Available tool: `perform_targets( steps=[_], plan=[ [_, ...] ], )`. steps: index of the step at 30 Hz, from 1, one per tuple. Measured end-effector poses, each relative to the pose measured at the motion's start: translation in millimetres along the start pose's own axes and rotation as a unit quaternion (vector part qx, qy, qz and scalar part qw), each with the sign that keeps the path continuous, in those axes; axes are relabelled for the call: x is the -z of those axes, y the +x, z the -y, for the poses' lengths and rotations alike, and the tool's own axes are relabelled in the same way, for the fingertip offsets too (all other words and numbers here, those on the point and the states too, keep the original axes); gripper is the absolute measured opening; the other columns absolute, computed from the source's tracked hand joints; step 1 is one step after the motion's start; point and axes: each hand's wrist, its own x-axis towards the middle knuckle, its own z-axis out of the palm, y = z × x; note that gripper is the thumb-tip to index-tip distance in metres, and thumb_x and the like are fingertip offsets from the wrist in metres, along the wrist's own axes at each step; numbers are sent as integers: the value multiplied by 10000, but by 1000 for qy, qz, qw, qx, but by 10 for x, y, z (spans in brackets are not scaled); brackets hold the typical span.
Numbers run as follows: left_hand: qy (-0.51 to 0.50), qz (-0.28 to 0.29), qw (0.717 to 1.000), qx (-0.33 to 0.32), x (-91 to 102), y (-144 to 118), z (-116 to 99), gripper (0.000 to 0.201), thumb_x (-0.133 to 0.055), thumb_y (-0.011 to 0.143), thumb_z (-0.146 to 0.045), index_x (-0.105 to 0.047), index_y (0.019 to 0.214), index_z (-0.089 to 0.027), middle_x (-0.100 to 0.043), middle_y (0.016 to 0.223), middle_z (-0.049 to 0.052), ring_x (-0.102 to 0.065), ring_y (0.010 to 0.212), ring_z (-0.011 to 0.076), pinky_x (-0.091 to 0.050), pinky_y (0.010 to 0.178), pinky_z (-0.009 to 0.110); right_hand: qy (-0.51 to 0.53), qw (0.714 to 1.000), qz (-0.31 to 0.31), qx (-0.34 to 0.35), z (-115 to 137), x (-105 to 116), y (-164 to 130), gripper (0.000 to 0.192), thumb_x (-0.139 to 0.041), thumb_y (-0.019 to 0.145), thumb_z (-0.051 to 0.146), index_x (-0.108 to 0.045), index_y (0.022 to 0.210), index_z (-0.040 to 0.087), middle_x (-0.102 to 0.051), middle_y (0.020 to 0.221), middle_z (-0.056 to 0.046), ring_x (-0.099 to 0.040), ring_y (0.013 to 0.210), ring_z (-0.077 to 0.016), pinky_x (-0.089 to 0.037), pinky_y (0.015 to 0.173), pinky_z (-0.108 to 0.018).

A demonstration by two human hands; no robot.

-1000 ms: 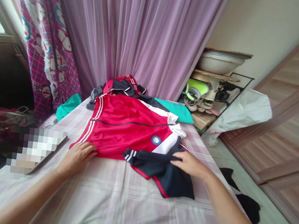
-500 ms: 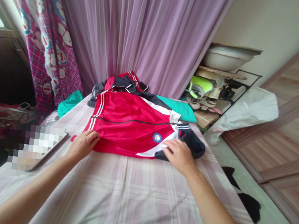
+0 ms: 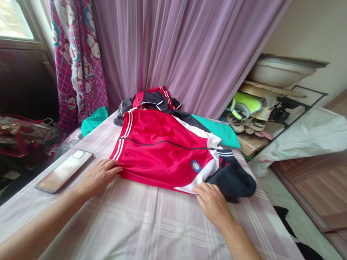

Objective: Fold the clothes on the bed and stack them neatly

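Note:
A red sports jacket (image 3: 161, 149) with white stripes and a round blue badge lies flat on the checked pink-and-white sheet (image 3: 153, 234). Its dark navy sleeve (image 3: 233, 180) is bunched at the right side. My left hand (image 3: 99, 175) rests on the jacket's near left hem, fingers curled on the cloth. On the near right hem, beside the navy sleeve, my right hand (image 3: 212, 199) presses down. Whether either hand pinches the fabric is unclear.
A phone (image 3: 65, 170) lies face up on the sheet left of my left hand. More red and dark clothes (image 3: 152, 99) and a teal cloth (image 3: 221, 132) lie behind the jacket. A shoe rack (image 3: 258, 115) with a basin stands at right; dark cloth (image 3: 310, 254) lies on the floor.
The navy sleeve moved from the near side of the jacket to its right side. My right hand shifted to the near right hem. The view has turned slightly.

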Motion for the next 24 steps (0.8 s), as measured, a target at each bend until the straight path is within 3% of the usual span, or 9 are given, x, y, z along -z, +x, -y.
perform_targets(
  steps=[3,5,9,12,14,19,22,24],
  plan=[
    [8,-24,1000,6,86,27,-59,312,-410,958,-244,-717,1010,-230,-680,1079,105,-630,985,227,-506,874,385,-1,1000,19,-23,11,-19,-44,288,-472,868,96,-713,934,239,-693,916,-53,-620,888,-203,-397,772,-324],
    [6,-12,1000,8,174,20,-95,288,-424,943,-238,-710,967,-211,-684,1041,106,-632,950,224,-497,852,376,7,997,65,-39,20,-14,-43,289,-470,850,101,-718,910,237,-694,926,-48,-620,914,-203,-393,782,-324],
    [-32,134,990,3,345,34,-158,199,-488,854,-186,-684,832,-213,-697,857,50,-644,834,194,-465,781,319,40,984,158,-66,35,-16,-33,293,-471,792,103,-718,882,230,-702,938,-39,-626,935,-199,-397,805,-323],
    [-71,241,967,30,426,173,-90,222,-491,844,-254,-675,722,-226,-709,775,21,-645,753,169,-435,707,271,91,978,170,-76,18,-10,-34,265,-488,791,149,-719,894,229,-713,953,-43,-637,946,-207,-416,821,-325],
    [-83,267,956,87,448,319,61,297,-460,869,-357,-690,730,-232,-718,760,22,-642,702,165,-416,649,257,138,971,179,-74,-9,31,-20,238,-500,806,188,-724,877,229,-723,933,-42,-650,923,-207,-433,811,-314],
    [-31,179,941,287,322,707,662,418,-410,866,-455,-727,976,-207,-757,932,91,-683,807,232,-441,689,290,200,957,184,-99,-103,190,214,251,-493,852,266,-740,839,227,-738,819,-26,-659,741,-178,-450,689,-274],
    [-41,151,922,355,134,896,945,457,-448,829,-483,-732,1029,-187,-753,1026,123,-690,911,267,-465,729,297,199,966,106,-127,-243,177,548,280,-478,875,285,-750,917,234,-754,907,-31,-676,802,-182,-476,720,-275],
    [-73,153,905,389,6,992,1052,492,-478,793,-533,-740,1026,-188,-759,968,118,-693,882,273,-476,691,293,168,972,60,-150,-398,117,826,282,-485,874,262,-750,970,246,-756,1005,-34,-682,913,-193,-493,802,-286]
  ],
)
